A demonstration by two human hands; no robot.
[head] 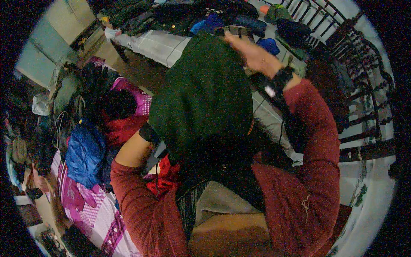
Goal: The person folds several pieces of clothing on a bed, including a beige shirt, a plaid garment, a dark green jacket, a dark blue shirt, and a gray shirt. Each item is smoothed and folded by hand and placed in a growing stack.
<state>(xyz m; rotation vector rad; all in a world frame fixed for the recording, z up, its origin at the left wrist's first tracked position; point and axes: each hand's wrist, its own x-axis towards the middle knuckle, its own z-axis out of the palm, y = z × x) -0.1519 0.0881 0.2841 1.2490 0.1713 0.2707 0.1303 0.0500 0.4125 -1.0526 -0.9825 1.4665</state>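
Observation:
A dark green cloth garment [205,93] is spread in front of me and fills the middle of the view. My right hand [257,57] grips its upper right edge, slightly blurred, with the fingertips at the top. A black band [283,77] circles that wrist. On the other side, my left forearm [133,152] reaches behind the garment, which hides my left hand; a black wristband [148,133] shows at its edge. The garment's lower part merges into dark shadow near my lap.
Heaped dark clothes [179,16] cover a pale sheeted surface [154,45] ahead. To the left lie a blue cloth bundle [85,154], red fabric [126,128] and a pink-and-white patterned cloth [93,205]. A dark metal railing [362,93] runs along the right.

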